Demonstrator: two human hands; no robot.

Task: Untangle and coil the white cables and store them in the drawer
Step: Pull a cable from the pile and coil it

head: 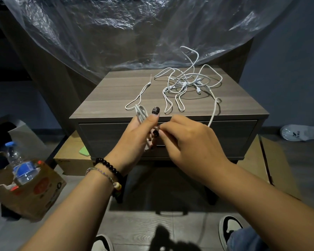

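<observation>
A tangle of white cables (187, 82) lies on top of the grey wooden nightstand (116, 91), toward its back right. My left hand (140, 134) grips a small bundle of folded white cable (140, 112) in front of the nightstand's front edge. My right hand (190, 142) pinches a strand of the same cable close to my left fingers. One white cable (214, 109) runs from the tangle over the front edge down toward my right hand. The drawer (225, 134) in the nightstand's front is closed.
Clear plastic sheeting (134, 29) hangs behind the nightstand. A cardboard box (34, 192) with a water bottle (20, 165) stands on the floor at left. Flat cardboard (272, 165) lies at right, and a white slipper (301, 133) beyond it. My shoes (228, 229) are below.
</observation>
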